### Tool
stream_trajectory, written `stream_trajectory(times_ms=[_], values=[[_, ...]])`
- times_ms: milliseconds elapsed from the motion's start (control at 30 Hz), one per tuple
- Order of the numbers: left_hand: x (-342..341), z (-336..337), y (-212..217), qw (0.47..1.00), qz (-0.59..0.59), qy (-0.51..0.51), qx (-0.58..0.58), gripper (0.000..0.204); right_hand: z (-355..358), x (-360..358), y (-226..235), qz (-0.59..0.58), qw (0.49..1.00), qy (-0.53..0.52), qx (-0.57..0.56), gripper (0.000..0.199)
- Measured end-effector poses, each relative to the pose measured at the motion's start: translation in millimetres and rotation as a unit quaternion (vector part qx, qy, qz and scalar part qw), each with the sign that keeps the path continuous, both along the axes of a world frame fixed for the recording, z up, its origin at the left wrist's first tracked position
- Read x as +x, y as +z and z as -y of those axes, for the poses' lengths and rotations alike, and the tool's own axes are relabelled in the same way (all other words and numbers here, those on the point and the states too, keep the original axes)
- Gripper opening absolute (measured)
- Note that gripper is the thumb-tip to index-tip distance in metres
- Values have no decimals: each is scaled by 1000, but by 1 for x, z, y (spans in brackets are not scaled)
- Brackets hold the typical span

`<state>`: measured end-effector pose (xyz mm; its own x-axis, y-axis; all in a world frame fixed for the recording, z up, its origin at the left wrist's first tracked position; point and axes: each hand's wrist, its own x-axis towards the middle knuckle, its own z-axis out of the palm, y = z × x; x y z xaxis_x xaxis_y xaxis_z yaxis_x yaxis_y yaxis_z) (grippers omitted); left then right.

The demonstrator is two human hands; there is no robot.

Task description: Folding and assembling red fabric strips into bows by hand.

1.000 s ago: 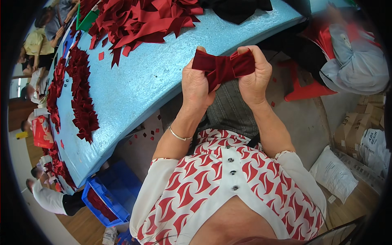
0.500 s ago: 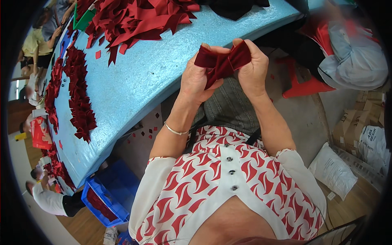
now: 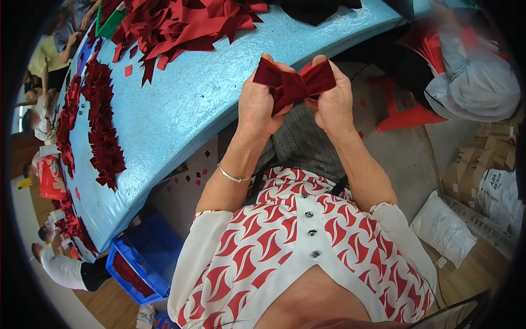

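A dark red velvet ribbon bow is held up between my two hands, over my lap and beside the table's edge. My left hand pinches its left loop, with the thumb in front and fingers behind. On the other side, my right hand grips the right loop the same way. The bow's middle is cinched into a folded band, and both loops fan outward. Part of the ribbon behind the bow is hidden by my fingers.
The blue table curves along my left and front. It bears a heap of red ribbon strips and a row of finished-looking bows. A blue crate stands at lower left, a red stool and another person at right.
The crossed, twisted ribbon has become a flatter, more even bow. My hands have turned it slightly and moved a little to the left.
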<state>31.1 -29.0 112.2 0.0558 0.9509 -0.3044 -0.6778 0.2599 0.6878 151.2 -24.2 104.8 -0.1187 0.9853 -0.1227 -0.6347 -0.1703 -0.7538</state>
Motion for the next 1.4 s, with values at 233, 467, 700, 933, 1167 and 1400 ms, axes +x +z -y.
stream_trajectory(times_ms=[233,467,700,933,1167,1400], values=[[13,-6,2,997,-65,-12,37,26,-4,19,3,260,935,-95,220,14],[98,-14,23,995,-74,59,-20,24,-24,104,32,357,887,-145,256,13],[128,-24,31,998,-22,-21,52,34,-31,133,35,124,975,-115,140,6],[128,-21,37,998,-27,-46,23,38,-32,142,49,303,934,-92,164,11],[119,-17,36,996,55,-71,27,41,-32,130,43,107,987,-62,99,16],[113,-17,53,1000,13,6,-16,41,-31,129,64,199,951,-43,233,14]])
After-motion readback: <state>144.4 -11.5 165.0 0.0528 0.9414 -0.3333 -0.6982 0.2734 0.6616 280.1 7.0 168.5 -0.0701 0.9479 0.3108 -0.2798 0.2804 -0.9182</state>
